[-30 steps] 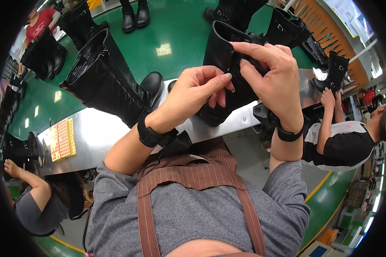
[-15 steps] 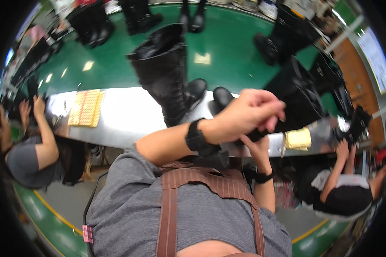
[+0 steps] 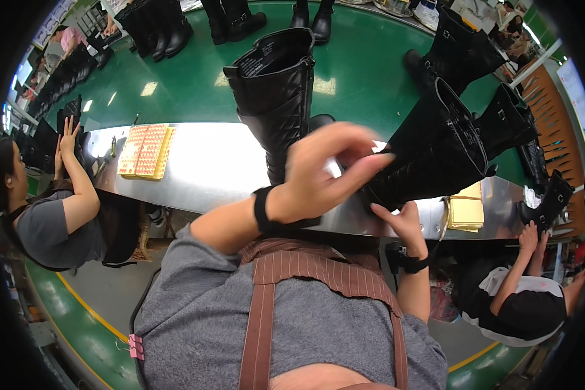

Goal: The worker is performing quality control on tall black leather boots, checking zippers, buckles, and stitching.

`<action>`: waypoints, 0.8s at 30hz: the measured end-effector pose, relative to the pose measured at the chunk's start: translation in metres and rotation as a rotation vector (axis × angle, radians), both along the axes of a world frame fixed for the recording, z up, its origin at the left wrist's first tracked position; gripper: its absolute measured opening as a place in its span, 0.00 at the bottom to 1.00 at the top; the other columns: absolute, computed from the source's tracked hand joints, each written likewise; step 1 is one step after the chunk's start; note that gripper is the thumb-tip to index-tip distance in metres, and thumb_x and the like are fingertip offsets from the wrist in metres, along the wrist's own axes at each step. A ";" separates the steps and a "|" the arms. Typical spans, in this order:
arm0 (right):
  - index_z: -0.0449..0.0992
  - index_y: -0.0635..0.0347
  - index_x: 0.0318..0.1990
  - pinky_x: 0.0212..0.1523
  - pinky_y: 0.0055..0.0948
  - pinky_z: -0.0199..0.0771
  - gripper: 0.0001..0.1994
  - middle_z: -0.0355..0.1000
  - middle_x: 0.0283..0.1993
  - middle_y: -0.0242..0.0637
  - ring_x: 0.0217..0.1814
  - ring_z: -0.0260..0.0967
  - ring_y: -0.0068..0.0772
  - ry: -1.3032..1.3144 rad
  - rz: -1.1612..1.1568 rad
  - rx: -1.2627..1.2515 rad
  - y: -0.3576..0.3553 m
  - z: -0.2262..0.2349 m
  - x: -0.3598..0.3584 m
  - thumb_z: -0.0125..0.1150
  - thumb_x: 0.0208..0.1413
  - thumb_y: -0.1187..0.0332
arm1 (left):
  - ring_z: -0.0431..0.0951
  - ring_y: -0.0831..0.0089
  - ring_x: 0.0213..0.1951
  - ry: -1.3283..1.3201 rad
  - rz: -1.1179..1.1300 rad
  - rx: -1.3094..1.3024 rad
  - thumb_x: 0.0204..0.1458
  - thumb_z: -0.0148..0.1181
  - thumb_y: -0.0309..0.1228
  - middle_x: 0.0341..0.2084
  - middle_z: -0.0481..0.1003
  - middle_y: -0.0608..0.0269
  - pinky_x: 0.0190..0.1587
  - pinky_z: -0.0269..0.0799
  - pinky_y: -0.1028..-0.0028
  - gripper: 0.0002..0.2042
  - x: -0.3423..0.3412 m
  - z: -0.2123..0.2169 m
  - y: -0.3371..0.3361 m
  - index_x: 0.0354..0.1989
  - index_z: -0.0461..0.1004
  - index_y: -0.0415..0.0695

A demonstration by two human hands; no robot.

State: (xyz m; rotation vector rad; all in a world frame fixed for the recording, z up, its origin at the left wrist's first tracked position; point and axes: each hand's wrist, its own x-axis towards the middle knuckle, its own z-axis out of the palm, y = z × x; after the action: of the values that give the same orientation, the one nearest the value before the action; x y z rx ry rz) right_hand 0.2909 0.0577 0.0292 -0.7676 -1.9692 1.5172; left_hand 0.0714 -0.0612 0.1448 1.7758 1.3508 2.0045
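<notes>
At the centre of the frame the left hand [image 3: 325,172] was raised above the steel bench [image 3: 221,175], its fingers pinched together toward the right; whether anything small sat between them could not be told, as the hand was blurred. Just right of those fingertips lay the tilted boot [image 3: 435,162], a tall black one leaning with its open top up and right and its foot end down and left, near the bench's front edge. Its long axis therefore ran diagonally, from lower left to upper right of the picture.

Below it the right hand [image 3: 403,224] reached up from the bench edge and touched the boot's lower end; the fingers looked spread against the leather, but how firmly they gripped was hidden. Of the two hands, the right was in contact and the left just beside the shaft, seemingly a little apart from it.

Behind the left hand stood a second, quilted boot [image 3: 276,97], upright on the green belt [image 3: 175,84], well clear of both hands. At left on the bench lay a yellow sheet of stickers [image 3: 146,151]; at right, a yellow pad [image 3: 467,211]. A seated person [image 3: 52,221] was at lower left, another [image 3: 520,305] at lower right.
</notes>
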 end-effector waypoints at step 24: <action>0.71 0.66 0.53 0.51 0.32 0.72 0.26 0.76 0.48 0.40 0.48 0.74 0.31 -0.078 -0.190 0.096 -0.011 -0.012 0.009 0.73 0.47 0.68 | 0.69 0.63 0.38 0.794 0.880 -0.133 0.45 0.64 0.29 0.24 0.74 0.68 0.50 0.58 0.63 0.05 -0.061 0.067 -0.014 0.30 0.79 0.44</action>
State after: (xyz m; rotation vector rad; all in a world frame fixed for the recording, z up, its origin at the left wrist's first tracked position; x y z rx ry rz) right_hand 0.2997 0.0467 0.0176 -0.9558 -1.9483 1.2911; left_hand 0.0106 -0.0756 0.2117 2.2497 2.8146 1.3646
